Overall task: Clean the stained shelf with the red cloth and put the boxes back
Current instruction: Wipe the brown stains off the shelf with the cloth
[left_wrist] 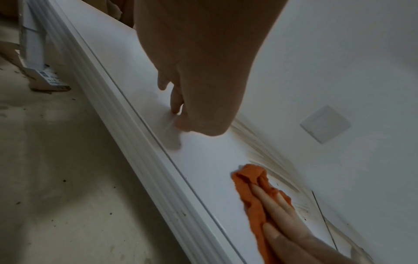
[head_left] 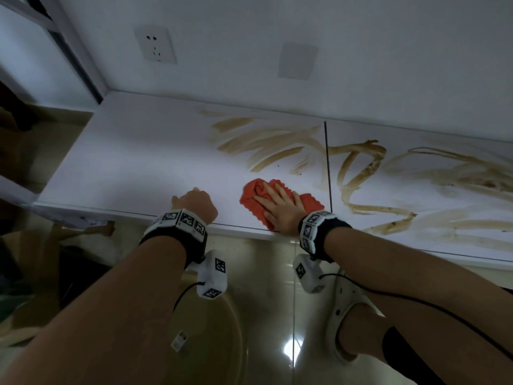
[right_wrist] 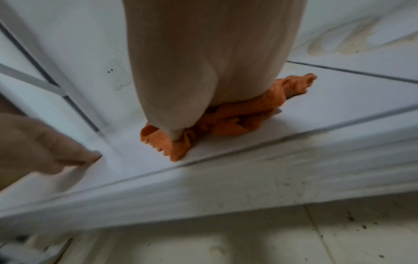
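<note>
In the centre of the head view, the right hand (head_left: pixel 280 208) lay flat on the red cloth (head_left: pixel 255 201), its grip spread with straight fingers (left_wrist: pixel 274 210) pressing the bunched cloth onto the white shelf (head_left: pixel 133 151) near the front edge. Brown stains (head_left: pixel 266 145) streaked the shelf above and to the right of the cloth. The left hand (head_left: pixel 198 202), left of the cloth, rested on the shelf with its grip curled loosely, fingertips (left_wrist: pixel 175 105) touching the surface and holding nothing.
</note>
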